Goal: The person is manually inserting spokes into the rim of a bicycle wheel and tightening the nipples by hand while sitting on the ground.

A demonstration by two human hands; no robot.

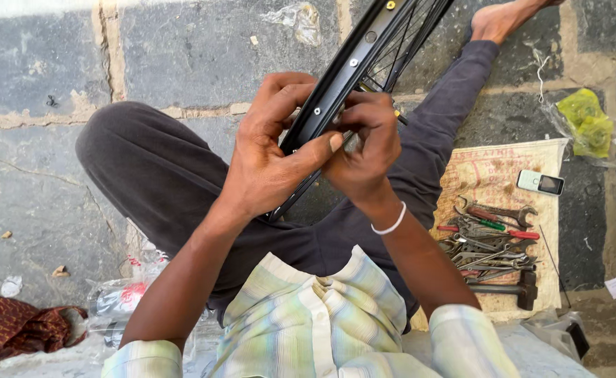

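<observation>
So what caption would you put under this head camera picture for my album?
Seated on stone paving, both hands, left hand and right hand, grip a black wheel rim, tools on a cloth nearby.

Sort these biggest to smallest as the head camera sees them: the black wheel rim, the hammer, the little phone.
1. black wheel rim, partly out of frame
2. hammer
3. phone
Both hands hold the rim nearer the camera, so it looks extra large.

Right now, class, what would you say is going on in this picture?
A person sits on a stone floor with a black bicycle wheel rim across the lap. The left hand grips the rim from the side, thumb laid over its edge, while the right hand pinches something small at the rim; what it is cannot be made out. Beside the right leg, a pile of spanners and a hammer lies on a cloth, with a small phone.
</observation>
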